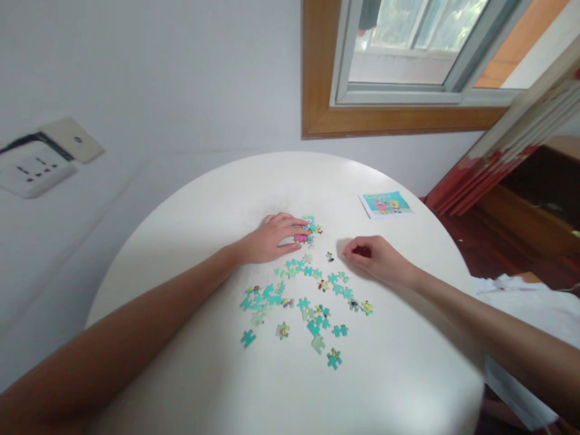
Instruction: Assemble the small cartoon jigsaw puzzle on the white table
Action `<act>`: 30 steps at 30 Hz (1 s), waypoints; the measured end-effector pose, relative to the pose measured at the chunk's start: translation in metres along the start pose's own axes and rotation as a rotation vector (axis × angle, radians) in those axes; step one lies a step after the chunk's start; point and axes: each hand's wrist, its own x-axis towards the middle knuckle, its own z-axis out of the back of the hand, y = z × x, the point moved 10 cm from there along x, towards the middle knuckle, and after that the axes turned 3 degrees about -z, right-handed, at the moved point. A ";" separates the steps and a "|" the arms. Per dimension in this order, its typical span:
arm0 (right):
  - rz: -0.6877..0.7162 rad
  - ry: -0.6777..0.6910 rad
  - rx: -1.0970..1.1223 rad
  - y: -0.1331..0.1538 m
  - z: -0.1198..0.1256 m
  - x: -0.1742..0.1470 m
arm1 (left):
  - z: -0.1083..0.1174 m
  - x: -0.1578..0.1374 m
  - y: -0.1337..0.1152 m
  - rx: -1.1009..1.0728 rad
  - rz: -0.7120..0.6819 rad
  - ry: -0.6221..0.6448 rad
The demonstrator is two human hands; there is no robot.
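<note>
My left hand (278, 237) lies flat with its fingers stretched over a small joined patch of jigsaw puzzle (312, 226), which shows teal, pink and yellow parts. The fingers hide some of that patch. To its right, my right hand (374, 257) is curled, thumb and fingertips brought together, with nothing visible in them. A single puzzle piece (330, 257) with dark and yellow marks lies just left of those fingertips, apart from them. Nearer to me, several loose teal and pale green puzzle pieces (272, 296) are spread on the table, some touching or overlapping.
The round white table (190, 362) stands against the wall. A teal picture card (386, 205) with cartoon figures lies at the back right. Beyond are a wood-framed window (317, 121), a red and cream curtain (475, 175), and a wall socket (36, 169) at left.
</note>
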 end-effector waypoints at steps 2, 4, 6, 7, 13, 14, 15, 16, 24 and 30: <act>-0.023 -0.004 -0.106 0.002 0.001 -0.032 | 0.000 0.000 0.000 -0.006 -0.001 -0.003; -0.016 0.027 -0.184 0.007 -0.005 -0.060 | 0.000 0.001 0.000 -0.009 -0.002 -0.002; -0.002 0.065 -0.261 0.013 -0.012 -0.079 | -0.001 0.001 0.001 -0.011 -0.002 0.000; 0.003 0.070 -0.290 0.014 -0.015 -0.085 | -0.001 0.001 0.001 -0.012 0.000 0.002; -0.007 0.117 -0.358 0.016 -0.024 -0.095 | 0.000 0.001 0.001 -0.020 0.014 0.007; 0.002 0.135 -0.367 0.017 -0.025 -0.095 | 0.001 0.001 0.000 -0.023 0.015 0.004; 0.014 0.149 -0.379 0.018 -0.026 -0.096 | 0.001 0.001 0.000 -0.026 0.014 0.003; 0.028 0.159 -0.395 0.019 -0.027 -0.097 | 0.001 0.001 0.000 -0.028 0.012 0.000; 0.055 0.147 -0.423 0.016 -0.024 -0.100 | 0.001 0.001 0.000 -0.019 0.013 0.004; 0.114 0.166 -0.406 0.023 -0.026 -0.105 | 0.000 0.001 0.000 -0.021 0.011 0.012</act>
